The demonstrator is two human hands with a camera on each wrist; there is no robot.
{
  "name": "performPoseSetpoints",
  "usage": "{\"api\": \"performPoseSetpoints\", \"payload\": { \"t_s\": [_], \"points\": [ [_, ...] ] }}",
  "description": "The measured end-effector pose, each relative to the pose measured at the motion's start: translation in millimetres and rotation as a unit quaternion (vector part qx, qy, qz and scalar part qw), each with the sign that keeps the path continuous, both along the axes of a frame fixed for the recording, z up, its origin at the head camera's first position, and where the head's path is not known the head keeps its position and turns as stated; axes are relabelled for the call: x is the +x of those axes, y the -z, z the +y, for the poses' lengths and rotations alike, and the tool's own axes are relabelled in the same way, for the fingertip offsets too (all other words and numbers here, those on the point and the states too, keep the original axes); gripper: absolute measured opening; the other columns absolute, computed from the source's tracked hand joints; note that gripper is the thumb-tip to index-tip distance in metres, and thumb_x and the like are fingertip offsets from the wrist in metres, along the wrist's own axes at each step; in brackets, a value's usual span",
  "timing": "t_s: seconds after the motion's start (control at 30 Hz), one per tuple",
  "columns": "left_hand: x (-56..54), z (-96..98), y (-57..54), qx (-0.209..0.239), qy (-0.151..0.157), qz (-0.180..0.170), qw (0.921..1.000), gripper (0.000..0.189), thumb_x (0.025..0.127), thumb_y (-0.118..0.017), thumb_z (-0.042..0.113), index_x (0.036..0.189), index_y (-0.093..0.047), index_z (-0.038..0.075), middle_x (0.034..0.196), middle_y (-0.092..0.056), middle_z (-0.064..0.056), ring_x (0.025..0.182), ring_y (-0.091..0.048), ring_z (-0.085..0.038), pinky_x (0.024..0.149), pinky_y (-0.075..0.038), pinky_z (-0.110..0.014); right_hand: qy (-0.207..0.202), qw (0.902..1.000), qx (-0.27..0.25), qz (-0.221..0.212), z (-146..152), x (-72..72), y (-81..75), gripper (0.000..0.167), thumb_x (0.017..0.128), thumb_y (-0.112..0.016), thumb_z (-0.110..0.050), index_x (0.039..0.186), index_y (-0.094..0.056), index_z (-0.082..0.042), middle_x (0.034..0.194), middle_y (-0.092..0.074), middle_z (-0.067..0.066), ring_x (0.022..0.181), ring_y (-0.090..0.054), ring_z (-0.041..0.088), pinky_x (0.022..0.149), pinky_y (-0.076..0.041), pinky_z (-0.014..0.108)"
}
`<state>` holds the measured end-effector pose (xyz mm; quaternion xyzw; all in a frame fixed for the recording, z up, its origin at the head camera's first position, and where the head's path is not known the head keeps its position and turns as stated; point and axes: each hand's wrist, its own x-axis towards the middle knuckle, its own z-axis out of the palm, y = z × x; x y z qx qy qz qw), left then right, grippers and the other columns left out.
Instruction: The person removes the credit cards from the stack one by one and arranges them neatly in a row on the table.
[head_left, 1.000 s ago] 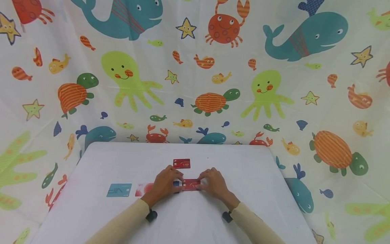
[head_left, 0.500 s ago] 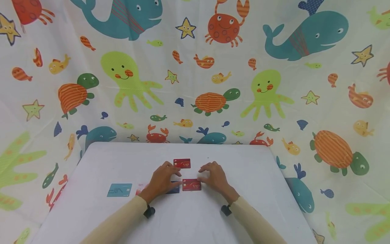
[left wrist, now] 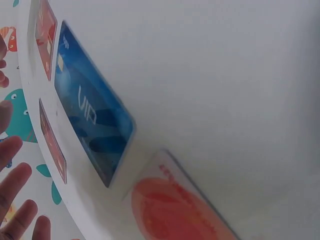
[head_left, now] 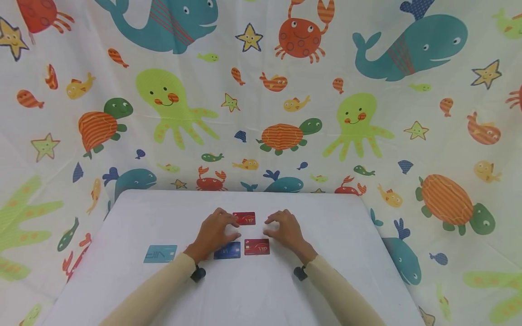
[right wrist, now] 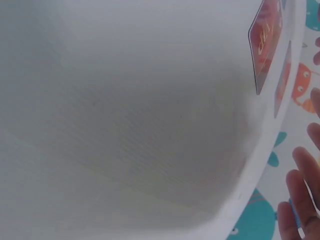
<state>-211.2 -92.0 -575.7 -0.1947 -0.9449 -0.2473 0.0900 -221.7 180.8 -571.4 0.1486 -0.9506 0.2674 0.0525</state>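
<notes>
here, left hand [head_left: 213, 233], right hand [head_left: 286, 231], fingers parted, near red cards [head_left: 257, 246], left mostly hiding pink card [left wrist: 172, 210] from head view

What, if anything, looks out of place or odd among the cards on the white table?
The rectangular teal card and rectangular blue card show VIP upside down from the head view, unlike the near red rectangular card. The far red rectangular card sits alone beyond the others' row. No spill or damage stands out.

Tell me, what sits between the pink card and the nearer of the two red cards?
The blue VIP card lies between the pink card and the nearer red card; the left wrist view shows this.
</notes>
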Motion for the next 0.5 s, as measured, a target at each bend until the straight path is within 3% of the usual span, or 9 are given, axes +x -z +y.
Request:
{"api": "performPoseSetpoints", "payload": {
  "t_s": [0.5],
  "points": [
    [-19.2,-7.1,0.9,-0.016,-0.023,-0.025,0.9993,0.037,0.079,-0.094,0.040,0.110,-0.084,0.022,0.121,-0.079,0.001,0.115,-0.063,-0.021,0.097,-0.062,-0.045,-0.010,0.9998,0.014,-0.005,-11,-14.6,-0.8,0.025,0.087,-0.090,-0.033,0.109,-0.082,-0.024,0.122,-0.078,-0.001,0.111,-0.063,0.020,0.099,-0.056,0.043]
  ]
}}
